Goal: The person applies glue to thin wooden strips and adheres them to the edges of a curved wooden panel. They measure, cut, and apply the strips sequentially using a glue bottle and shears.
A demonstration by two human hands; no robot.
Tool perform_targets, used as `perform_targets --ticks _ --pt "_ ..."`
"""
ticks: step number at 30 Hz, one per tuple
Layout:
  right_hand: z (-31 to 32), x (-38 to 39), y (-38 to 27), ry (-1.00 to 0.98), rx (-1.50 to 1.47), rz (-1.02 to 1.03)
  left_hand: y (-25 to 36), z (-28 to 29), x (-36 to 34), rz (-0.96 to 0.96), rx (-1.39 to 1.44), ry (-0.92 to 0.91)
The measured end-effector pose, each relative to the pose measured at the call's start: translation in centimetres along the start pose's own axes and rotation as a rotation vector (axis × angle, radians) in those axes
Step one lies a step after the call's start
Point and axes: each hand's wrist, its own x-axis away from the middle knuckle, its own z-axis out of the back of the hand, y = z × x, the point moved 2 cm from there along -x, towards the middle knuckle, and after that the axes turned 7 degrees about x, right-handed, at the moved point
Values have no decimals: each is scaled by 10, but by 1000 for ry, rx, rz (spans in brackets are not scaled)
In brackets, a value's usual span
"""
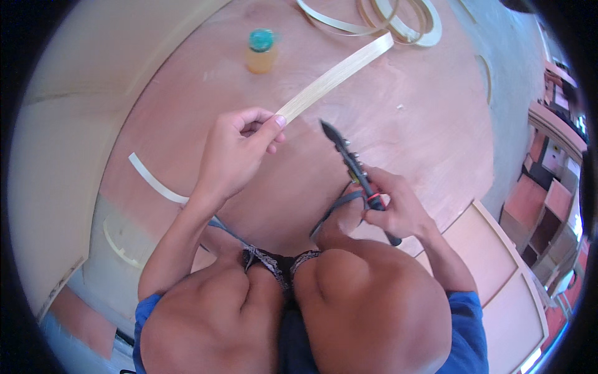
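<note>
My left hand [240,146] pinches the lower end of a pale wood-veneer strip [336,78] between thumb and fingers. The strip rises away to the upper right in a gentle curve. My right hand [398,206] is wrapped round a black knife-like tool [349,156] with a pointed tip and a red ring on its handle. The tool's tip points up and left, near the strip but apart from it. Its exact kind is hard to make out. Another short pale strip [154,181] lies beside my left forearm.
A large pinkish wood panel [430,149] spreads before me. On it stand a small jar [260,59] of amber liquid with a green lid and, at the far side, a coil of pale strip [420,25]. A tall pale board [68,137] rises at left. A framed panel [498,274] lies at right.
</note>
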Motion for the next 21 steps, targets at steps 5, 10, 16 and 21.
perform_targets --ticks 5,10,16,21 --pt "-4 -2 -15 -2 39 58 0 -25 -13 -52 60 -38" --pt "-5 -9 -19 -26 31 8 -2 -28 -12 -14 33 -44" --pt "-2 -13 -21 -52 26 -32 -6 -27 -13 -32 28 -67" --pt "-1 -13 -24 -57 22 -18 -6 -27 -12 -30 3 -80"
